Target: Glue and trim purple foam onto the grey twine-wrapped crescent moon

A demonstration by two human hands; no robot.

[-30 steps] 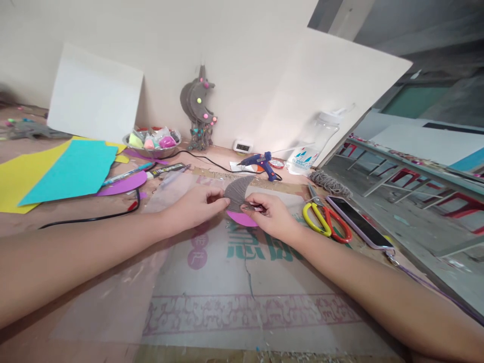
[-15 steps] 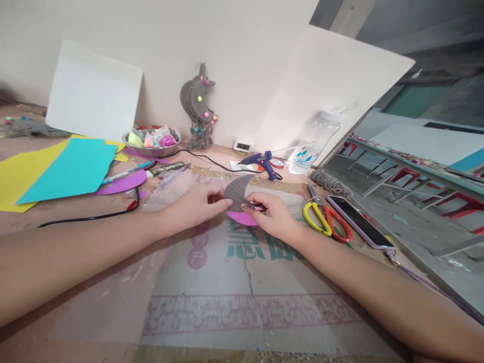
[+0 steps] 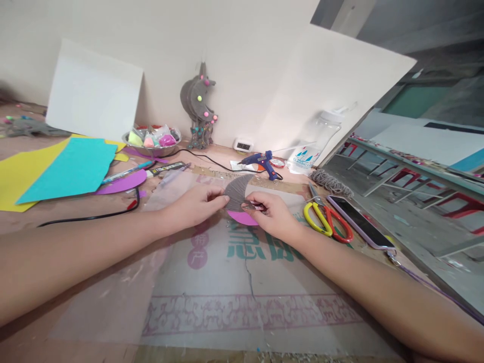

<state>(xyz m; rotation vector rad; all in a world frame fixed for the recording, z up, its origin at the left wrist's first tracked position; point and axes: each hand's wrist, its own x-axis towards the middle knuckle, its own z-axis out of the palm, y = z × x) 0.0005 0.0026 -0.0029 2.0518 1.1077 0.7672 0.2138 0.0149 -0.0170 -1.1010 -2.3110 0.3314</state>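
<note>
A crescent moon cutout (image 3: pixel 237 192) is held between my two hands, above the plastic sheet. Grey yarn is wound over its upper part; the lower part shows bare purple. My left hand (image 3: pixel 206 201) pinches its left edge between thumb and fingers. On the lower right, my right hand (image 3: pixel 270 212) grips the crescent, with a small dark bit showing by the fingertips that I cannot make out. Behind the hands lies a blue glue gun (image 3: pixel 264 162). A grey yarn bundle (image 3: pixel 330 182) rests to the right, near the scissors (image 3: pixel 327 219) with yellow and red handles.
A phone (image 3: pixel 359 222) lies at the right table edge. A metal bowl (image 3: pixel 151 150) holds colourful clay packs. Yellow (image 3: pixel 22 171) and turquoise sheets (image 3: pixel 71 171) lie at left. A finished moon ornament (image 3: pixel 200 103) hangs on the wall, and a clear bottle (image 3: pixel 315 141) stands at the back.
My left thumb has drawn slightly back to the left along the crescent's edge. The crescent and my right hand stay nearly in place.
</note>
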